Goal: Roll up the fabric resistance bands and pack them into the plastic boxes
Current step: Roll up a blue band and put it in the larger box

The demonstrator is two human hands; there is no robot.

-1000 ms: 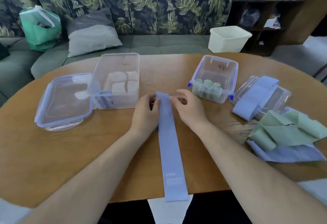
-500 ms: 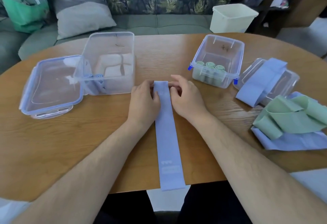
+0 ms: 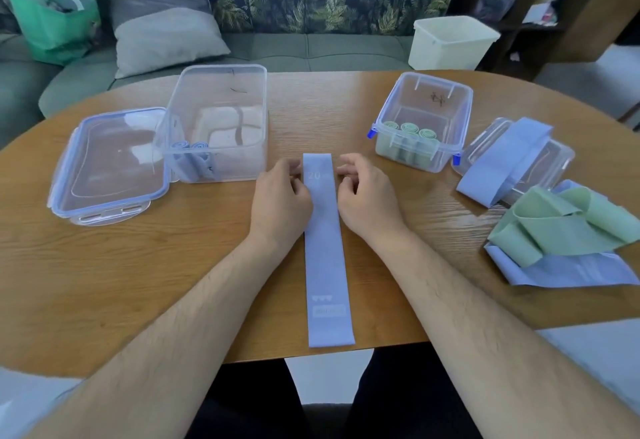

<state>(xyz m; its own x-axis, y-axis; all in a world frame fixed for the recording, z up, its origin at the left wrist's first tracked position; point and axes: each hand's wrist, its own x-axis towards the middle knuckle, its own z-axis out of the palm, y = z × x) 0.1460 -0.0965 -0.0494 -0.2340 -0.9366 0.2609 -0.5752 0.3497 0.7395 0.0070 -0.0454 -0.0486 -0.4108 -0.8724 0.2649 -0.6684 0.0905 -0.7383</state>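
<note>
At the far left of the wooden table [image 3: 173, 265] a clear lid [image 3: 110, 164] lay flat, touching the large clear box [image 3: 221, 116], which held 2 rolled blue bands [image 3: 192, 158] stood in its near-left corner, with most of its floor unfilled. In the middle, the left hand [image 3: 282, 197] rested on the table with its fingers loosely curled, the tips touching the left edge of a flat blue band [image 3: 325, 248] printed with a 20. That band lay straight toward the person, its near end hanging just over the table edge, not yet rolled at all. The right hand [image 3: 369, 196] sat just beside the band's right edge, fingers likewise loosely curled and gripping nothing that could be seen. Further right, the smaller box with blue latches [image 3: 426, 116] held 3 rolled green bands [image 3: 410, 128] along its near wall. Beyond it a loose blue band [image 3: 502, 164] was draped over a second lid [image 3: 559, 158], and at the far right loose green bands [image 3: 561, 220] were heaped on another blue one [image 3: 568, 274]. By this showing 5 rolls were packed; the task looked well short of half done, with the middle band to roll from its far end first and both lids off.
</note>
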